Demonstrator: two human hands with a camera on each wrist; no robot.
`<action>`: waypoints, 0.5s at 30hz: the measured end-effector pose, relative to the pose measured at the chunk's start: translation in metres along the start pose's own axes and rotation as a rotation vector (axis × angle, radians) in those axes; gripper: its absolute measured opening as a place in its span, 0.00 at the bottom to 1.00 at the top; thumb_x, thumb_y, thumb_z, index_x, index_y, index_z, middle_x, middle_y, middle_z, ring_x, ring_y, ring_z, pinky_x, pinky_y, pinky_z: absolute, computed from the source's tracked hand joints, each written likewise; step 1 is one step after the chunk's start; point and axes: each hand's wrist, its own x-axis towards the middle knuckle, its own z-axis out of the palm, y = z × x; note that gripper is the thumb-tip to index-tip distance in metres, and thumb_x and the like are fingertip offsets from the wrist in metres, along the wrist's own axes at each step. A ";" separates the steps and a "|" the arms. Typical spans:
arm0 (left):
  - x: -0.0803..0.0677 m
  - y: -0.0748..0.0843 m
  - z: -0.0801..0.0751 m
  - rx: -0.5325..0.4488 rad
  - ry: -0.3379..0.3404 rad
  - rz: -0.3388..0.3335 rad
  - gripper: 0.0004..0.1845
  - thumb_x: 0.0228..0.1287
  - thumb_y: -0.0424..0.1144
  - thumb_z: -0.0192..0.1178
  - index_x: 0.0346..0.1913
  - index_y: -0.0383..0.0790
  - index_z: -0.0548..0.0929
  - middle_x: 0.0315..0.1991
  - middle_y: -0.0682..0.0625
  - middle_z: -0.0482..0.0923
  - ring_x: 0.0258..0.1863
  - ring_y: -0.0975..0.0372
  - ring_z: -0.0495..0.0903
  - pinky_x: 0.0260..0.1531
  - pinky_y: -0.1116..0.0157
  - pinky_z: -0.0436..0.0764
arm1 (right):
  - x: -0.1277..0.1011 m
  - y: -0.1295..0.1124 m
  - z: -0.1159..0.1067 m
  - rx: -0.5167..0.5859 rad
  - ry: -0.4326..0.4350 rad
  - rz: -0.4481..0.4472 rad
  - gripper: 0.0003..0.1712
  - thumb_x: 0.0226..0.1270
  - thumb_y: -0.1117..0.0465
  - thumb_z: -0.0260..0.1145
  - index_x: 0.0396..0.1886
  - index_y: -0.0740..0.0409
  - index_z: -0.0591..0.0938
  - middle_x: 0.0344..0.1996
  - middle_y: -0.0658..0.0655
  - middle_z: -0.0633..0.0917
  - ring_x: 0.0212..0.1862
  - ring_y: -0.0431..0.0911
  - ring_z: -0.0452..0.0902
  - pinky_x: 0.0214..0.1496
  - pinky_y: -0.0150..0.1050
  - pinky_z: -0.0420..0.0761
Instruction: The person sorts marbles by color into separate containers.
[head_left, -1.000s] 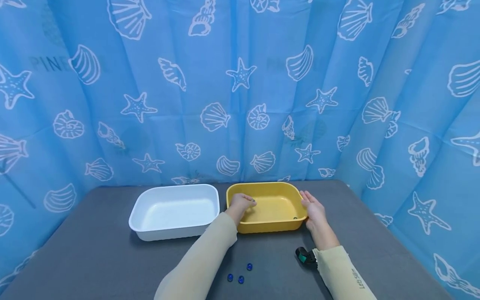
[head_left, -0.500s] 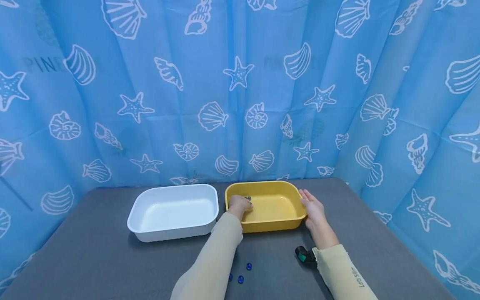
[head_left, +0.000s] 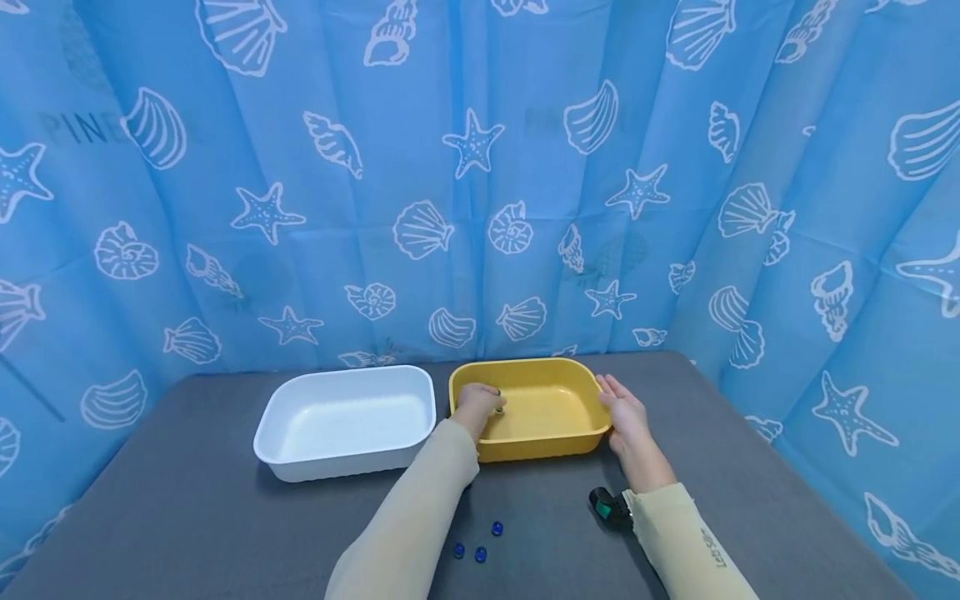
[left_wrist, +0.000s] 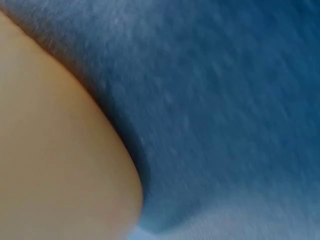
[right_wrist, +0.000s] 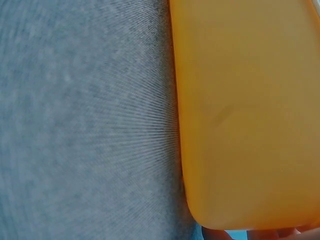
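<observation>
My left hand (head_left: pixel 480 405) is inside the yellow bin (head_left: pixel 547 450) at its left end. Thumb and fingers pinch a small dark marble (head_left: pixel 498 392); another small marble (head_left: pixel 499 410) shows just below the fingertips. At the bin's right end, my right hand (head_left: pixel 628 423) rests against the wall and rim with its fingers fairly straight. In the right wrist view the bin's side (right_wrist: pixel 250 115) fills the right half, and fingertips (right_wrist: pixel 265 235) show at its end. The left wrist view shows only blurred skin and grey cloth.
A white bin (head_left: pixel 345 462) stands just left of the yellow one. Several blue glass marbles, one of them a rear marble (head_left: pixel 497 528), lie on the grey tablecloth (head_left: pixel 187 517) in front. A black strapped device (head_left: pixel 611 507) is at the right wrist. A blue shell-print curtain (head_left: pixel 480 208) hangs behind.
My left hand dipped lower into the yellow bin, then rose slightly. The marble once at the bin's front right is gone from there; marbles now show by the left fingertips. My right hand stays put.
</observation>
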 end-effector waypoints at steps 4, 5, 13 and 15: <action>-0.016 0.006 -0.010 -0.198 -0.020 0.046 0.12 0.59 0.29 0.67 0.46 0.31 0.82 0.44 0.42 0.79 0.45 0.52 0.78 0.49 0.58 0.78 | -0.001 0.000 0.002 -0.011 0.003 -0.007 0.30 0.79 0.67 0.45 0.77 0.55 0.53 0.74 0.53 0.60 0.74 0.45 0.53 0.73 0.40 0.54; -0.019 0.008 -0.012 -0.216 -0.025 0.057 0.13 0.60 0.30 0.67 0.47 0.31 0.81 0.45 0.42 0.79 0.46 0.52 0.78 0.49 0.57 0.78 | -0.001 0.001 0.002 -0.013 0.002 -0.008 0.30 0.79 0.67 0.44 0.77 0.55 0.53 0.74 0.53 0.60 0.74 0.45 0.52 0.73 0.40 0.53; -0.035 0.018 -0.029 -0.192 -0.053 0.174 0.15 0.62 0.34 0.66 0.50 0.34 0.82 0.50 0.42 0.77 0.48 0.52 0.77 0.51 0.57 0.76 | -0.003 0.001 -0.002 -0.018 -0.016 -0.007 0.31 0.79 0.66 0.44 0.78 0.54 0.51 0.74 0.53 0.58 0.74 0.44 0.51 0.73 0.40 0.53; -0.039 0.018 -0.034 -0.174 -0.073 0.200 0.14 0.63 0.35 0.66 0.51 0.34 0.82 0.50 0.43 0.78 0.48 0.52 0.77 0.51 0.57 0.76 | -0.003 0.002 -0.003 -0.021 -0.007 -0.003 0.31 0.79 0.66 0.44 0.78 0.54 0.52 0.74 0.53 0.58 0.74 0.44 0.51 0.73 0.40 0.53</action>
